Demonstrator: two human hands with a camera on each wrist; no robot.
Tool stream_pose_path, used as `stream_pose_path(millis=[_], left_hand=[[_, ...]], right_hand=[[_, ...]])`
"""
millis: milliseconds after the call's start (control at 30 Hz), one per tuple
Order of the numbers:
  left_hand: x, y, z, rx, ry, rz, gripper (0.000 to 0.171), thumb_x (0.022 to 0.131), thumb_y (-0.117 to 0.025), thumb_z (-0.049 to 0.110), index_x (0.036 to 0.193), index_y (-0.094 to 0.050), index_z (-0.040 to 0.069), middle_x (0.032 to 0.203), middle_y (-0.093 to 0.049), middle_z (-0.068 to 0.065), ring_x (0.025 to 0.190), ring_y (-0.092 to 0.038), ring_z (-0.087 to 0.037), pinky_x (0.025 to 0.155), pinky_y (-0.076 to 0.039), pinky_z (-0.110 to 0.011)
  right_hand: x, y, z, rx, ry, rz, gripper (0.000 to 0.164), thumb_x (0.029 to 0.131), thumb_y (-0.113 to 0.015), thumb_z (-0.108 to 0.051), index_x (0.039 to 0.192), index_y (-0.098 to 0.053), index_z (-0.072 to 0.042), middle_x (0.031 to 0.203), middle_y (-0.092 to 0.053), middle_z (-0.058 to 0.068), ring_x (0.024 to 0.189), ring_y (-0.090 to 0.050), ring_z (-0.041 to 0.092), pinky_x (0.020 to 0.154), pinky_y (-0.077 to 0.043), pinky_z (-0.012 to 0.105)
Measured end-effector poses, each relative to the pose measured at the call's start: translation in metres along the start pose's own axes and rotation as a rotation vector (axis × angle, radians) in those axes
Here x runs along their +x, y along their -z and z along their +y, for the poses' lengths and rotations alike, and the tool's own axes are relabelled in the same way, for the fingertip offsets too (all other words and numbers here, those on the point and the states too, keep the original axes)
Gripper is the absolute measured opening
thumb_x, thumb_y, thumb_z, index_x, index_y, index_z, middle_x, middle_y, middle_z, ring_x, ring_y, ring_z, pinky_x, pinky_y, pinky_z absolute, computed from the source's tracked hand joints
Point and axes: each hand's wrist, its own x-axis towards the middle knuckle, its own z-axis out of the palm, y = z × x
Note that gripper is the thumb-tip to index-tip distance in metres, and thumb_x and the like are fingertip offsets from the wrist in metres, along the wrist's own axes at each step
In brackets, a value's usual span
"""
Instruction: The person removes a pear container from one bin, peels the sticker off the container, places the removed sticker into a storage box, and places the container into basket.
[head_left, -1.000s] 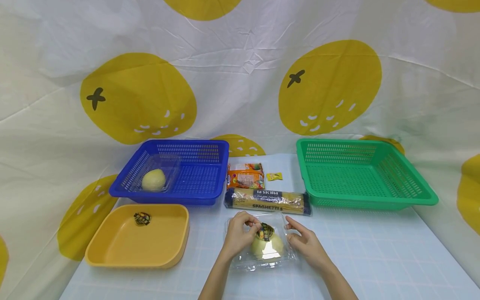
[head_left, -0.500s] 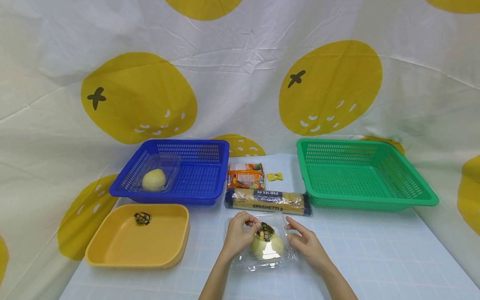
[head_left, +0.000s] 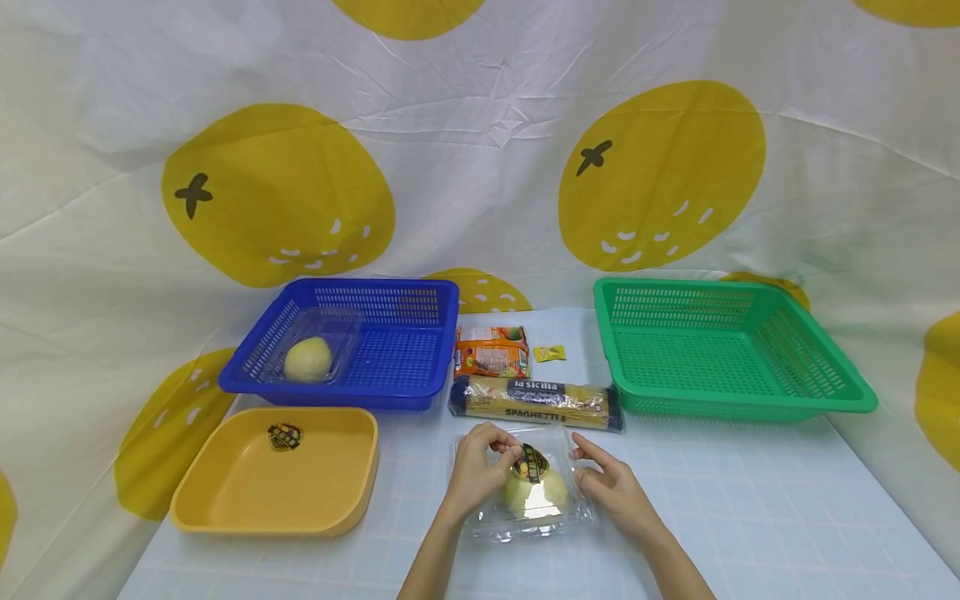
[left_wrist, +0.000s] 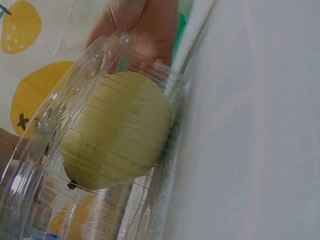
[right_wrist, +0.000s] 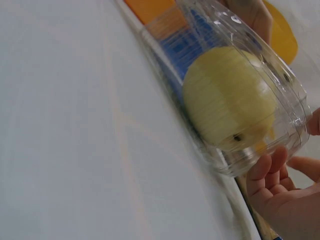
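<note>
A clear plastic clamshell box [head_left: 551,528] lies on the cloth in front of me, seen through by both wrist cameras. Inside it sits a pale yellow-green fruit [left_wrist: 120,130], pear-like, with a dark stem end. On the lid is a black and gold sticker [head_left: 532,464]. My left hand [head_left: 478,467] reaches over the lid, thumb and index finger pinching the sticker's left end. At the opposite side my right hand [head_left: 617,493] holds the box's edge, its curled lower fingers [right_wrist: 261,167] against the side wall in the right wrist view.
Behind the box lie a spaghetti packet [head_left: 540,402], an orange packet [head_left: 491,353] and a small yellow sachet [head_left: 549,353]. A blue basket [head_left: 408,392] holds another boxed fruit [head_left: 307,360]. A yellow tray [head_left: 255,492] contains a similar sticker [head_left: 285,437]. A green basket [head_left: 690,392] stands back right.
</note>
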Motion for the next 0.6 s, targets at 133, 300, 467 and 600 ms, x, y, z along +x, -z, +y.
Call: stream_pose_path(millis=[133,300,467,600], left_hand=[[-0.0001,0.0001,-0.0002,-0.008,0.008,-0.004,0.005,0.073,-0.069,-0.001,0.073,-0.067,0.004,0.07,-0.056,0.002,0.07,-0.05,-0.009,0.069,-0.047,-0.035],[-0.0007,0.0,-0.0005,-0.008,0.015,-0.007,0.002,0.073,-0.069,0.001,0.074,-0.067,0.002,0.07,-0.056,0.002,0.07,-0.05,-0.009,0.069,-0.047,-0.034],[-0.0007,-0.0002,-0.0005,-0.001,0.013,-0.001,0.004,0.073,-0.069,0.0,0.074,-0.067,0.003,0.07,-0.056,0.003,0.069,-0.05,-0.009,0.069,-0.047,-0.035],[-0.0009,-0.0001,-0.0003,-0.003,0.016,-0.001,0.004,0.073,-0.068,0.0,0.074,-0.067,0.003,0.07,-0.056,0.003,0.069,-0.049,-0.009,0.069,-0.046,-0.034]], right_hand=[[0.0006,0.0007,0.0016,0.005,-0.003,-0.002,0.058,0.09,-0.055,-0.001,0.142,-0.031,0.007,0.121,-0.044,0.025,0.071,-0.051,0.004,0.063,-0.047,0.018],[0.0004,0.0004,0.001,0.004,-0.021,0.002,0.058,0.09,-0.056,-0.002,0.142,-0.032,0.006,0.121,-0.044,0.025,0.072,-0.052,0.005,0.064,-0.047,0.018],[0.0004,0.0,0.0003,-0.005,-0.02,0.01,0.057,0.09,-0.056,-0.003,0.142,-0.032,0.006,0.121,-0.044,0.024,0.074,-0.053,0.006,0.065,-0.047,0.018],[0.0003,-0.0004,0.0007,-0.007,-0.017,0.02,0.057,0.09,-0.057,-0.003,0.141,-0.034,0.006,0.119,-0.045,0.023,0.073,-0.053,0.005,0.064,-0.047,0.018]])
